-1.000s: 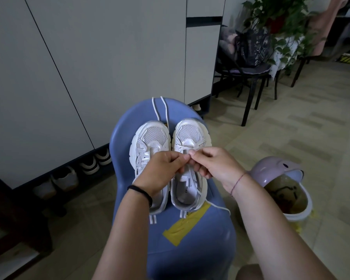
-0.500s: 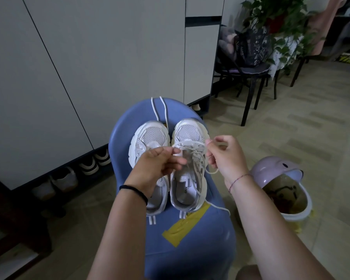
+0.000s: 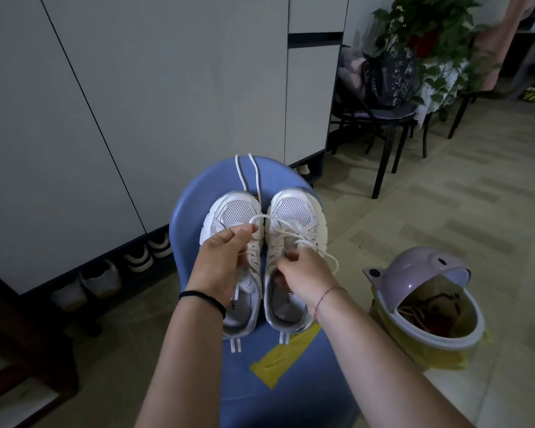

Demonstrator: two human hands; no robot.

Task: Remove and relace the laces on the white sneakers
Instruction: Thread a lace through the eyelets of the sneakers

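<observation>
Blue chair carries left sneaker and right sneaker, side by side. The left one looks laceless; a loose lace lies past the toes. Our left hand pinches a strand of the second lace, and our right hand plucks it at the right sneaker's eyelets. We judge removal half done and relacing not yet begun.

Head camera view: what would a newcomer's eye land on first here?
Two white sneakers sit side by side on a blue chair, dead centre. The left hand holds the lace over the left shoe; the right hand pinches it at the right shoe's eyelets. On the floor to the right stands a lilac bin, lid tipped open.
</observation>
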